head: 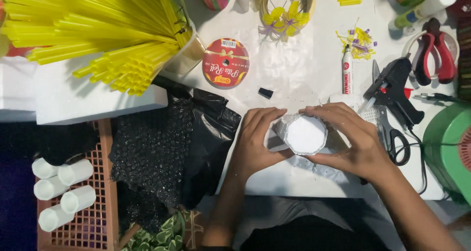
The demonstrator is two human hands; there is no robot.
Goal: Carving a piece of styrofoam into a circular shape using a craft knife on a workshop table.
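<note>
Looks like somebody's home craft corner: a white surface (294, 69) crowded with a black glue gun (392, 86), red pliers (435, 52), scissors (392, 133), a red ribbon roll (225, 63), a bunch of yellow straws (98, 30) and white foam blocks (93, 101).

Both hands (304, 140) around a white foam cylinder (305, 134)

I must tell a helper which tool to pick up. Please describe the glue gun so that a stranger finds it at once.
Start at the white table and go right of the right hand. The glue gun lies there, black with a red trigger, its nozzle toward the hand. Unlike the red-handled pliers above and the black-handled scissors below, it trails a cord.
</note>
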